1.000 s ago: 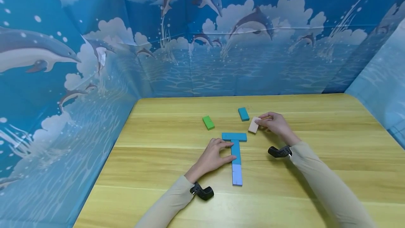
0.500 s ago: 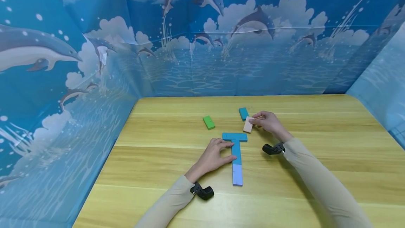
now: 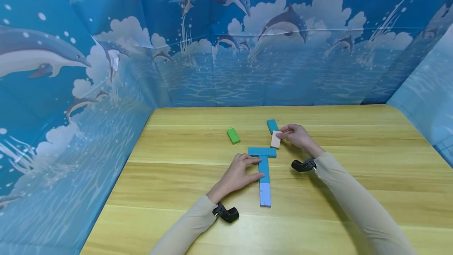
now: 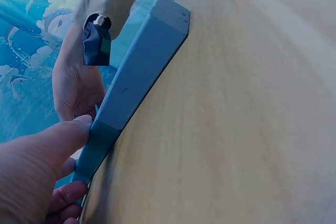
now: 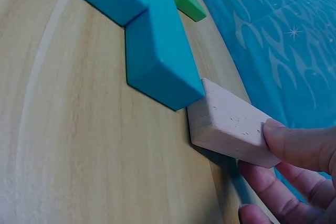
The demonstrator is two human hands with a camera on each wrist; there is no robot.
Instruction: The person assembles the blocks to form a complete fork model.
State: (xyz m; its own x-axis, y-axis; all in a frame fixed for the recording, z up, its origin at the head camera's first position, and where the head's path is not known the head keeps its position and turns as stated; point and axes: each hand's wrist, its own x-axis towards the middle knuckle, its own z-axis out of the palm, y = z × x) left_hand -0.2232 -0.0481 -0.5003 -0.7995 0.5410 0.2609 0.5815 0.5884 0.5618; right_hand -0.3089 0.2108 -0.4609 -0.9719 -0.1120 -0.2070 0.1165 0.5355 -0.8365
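In the head view my right hand (image 3: 296, 135) pinches a pale pink block (image 3: 275, 139) between thumb and fingers. The block's near end meets the right end of a blue crossbar block (image 3: 262, 152) in the right wrist view, where it seems to touch the corner. My left hand (image 3: 238, 173) rests its thumb and fingertips along the left side of a blue stem block (image 3: 265, 168), thumb and index apart. A lavender block (image 3: 265, 194) continues the stem toward me, so these flat pieces form a T.
A loose green block (image 3: 233, 135) lies behind and left of the T. Farther back is a loose blue block (image 3: 272, 125), its near end overlapped by the pink one in the head view. A dolphin-print curtain (image 3: 226, 78) borders the wooden table (image 3: 184, 137).
My right hand has carried the pink block leftward to the crossbar's right end, and the block has turned a little more upright in view. The left hand stays in place.
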